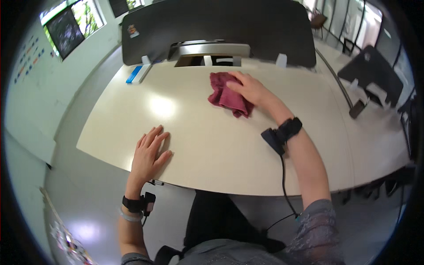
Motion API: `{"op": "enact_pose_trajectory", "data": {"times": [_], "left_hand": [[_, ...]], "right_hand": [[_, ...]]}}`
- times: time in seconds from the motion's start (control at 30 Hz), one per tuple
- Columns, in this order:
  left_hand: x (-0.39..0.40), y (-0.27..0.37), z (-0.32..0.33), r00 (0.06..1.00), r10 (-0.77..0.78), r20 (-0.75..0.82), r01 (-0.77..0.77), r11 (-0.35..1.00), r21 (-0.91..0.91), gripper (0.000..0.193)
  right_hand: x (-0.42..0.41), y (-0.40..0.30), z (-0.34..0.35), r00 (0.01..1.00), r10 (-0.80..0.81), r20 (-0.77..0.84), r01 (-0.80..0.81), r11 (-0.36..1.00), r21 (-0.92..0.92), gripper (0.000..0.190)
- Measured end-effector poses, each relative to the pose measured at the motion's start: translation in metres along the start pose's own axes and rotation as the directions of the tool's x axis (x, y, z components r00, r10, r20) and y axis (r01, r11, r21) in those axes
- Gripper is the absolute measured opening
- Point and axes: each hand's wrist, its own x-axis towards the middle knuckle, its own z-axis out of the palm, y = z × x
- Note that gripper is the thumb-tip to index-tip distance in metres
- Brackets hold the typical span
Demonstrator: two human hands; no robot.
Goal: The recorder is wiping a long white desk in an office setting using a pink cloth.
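A crumpled dark red cloth [225, 94] lies toward the back of the pale desk [198, 145]. On its right side rests my right hand [248, 87], fingers curled over the fabric and pressing it to the desktop. The palm side is hidden. Flat near the desk's front left edge lies my left hand [149, 152], its fingers spread and nothing in it. Each wrist wears a strapped black device, and a cable runs from the right one [281, 132].
A dark partition panel [215, 23] stands along the desk's back edge, clipped by white brackets. In front of it is an opening [192, 61] with a metal flap. A blue and white box [137, 73] sits at the back left. Beyond the right side stands another panel [371, 73].
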Motion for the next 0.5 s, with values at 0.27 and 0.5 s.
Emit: {"op": "enact_pose_trajectory", "data": {"times": [0.27,0.5], "left_hand": [[0.008,-0.002,0.015,1.0,-0.008,-0.016,0.007,0.998,-0.07,0.044],[0.013,0.023,0.01,0.999,-0.038,0.031,0.035,0.995,0.089,0.04]], "right_hand": [[0.005,0.07,-0.051,0.93,0.363,-0.054,-0.282,0.802,0.526,0.042],[-0.009,0.088,-0.053,0.865,0.497,-0.07,-0.138,0.37,0.919,0.037]]}}
